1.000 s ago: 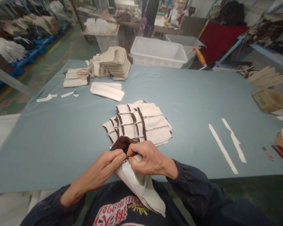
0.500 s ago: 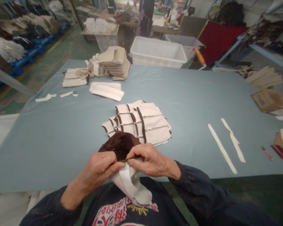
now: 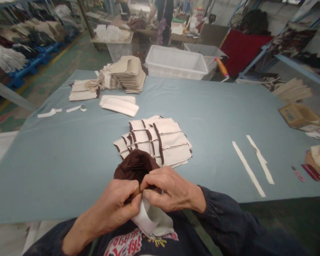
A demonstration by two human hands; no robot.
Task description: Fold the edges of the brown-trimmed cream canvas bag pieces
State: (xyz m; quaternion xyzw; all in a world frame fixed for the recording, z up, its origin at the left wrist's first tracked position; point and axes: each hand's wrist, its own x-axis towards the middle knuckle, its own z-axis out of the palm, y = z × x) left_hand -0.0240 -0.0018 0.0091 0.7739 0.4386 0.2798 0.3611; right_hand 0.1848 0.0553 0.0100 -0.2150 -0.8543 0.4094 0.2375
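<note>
At the table's near edge, my left hand (image 3: 117, 202) and my right hand (image 3: 168, 188) pinch a sewn fabric piece (image 3: 134, 165) between thumbs and fingers. Dark brown cloth forms its open, rounded upper part, while a white flap (image 3: 152, 220) hangs below my fingers against my clothing. Both sets of fingertips meet at the edge where brown joins white; the exact spot gripped is hidden. Just beyond lies an overlapping pile of cream fabric pieces with brown edging (image 3: 162, 140).
Farther back are two flat white pads (image 3: 120, 105), a stack of beige pieces (image 3: 130, 73) and white strips (image 3: 50, 113). Two more strips (image 3: 248, 169) lie to the right, near a small pink-handled tool (image 3: 298, 173). White plastic bins (image 3: 176, 62) stand behind the blue-covered table (image 3: 210, 113).
My hands have drawn closer together and slightly lower on the fabric piece, fingertips now touching. The white flap has shifted and folded. The camera view has moved slightly.
</note>
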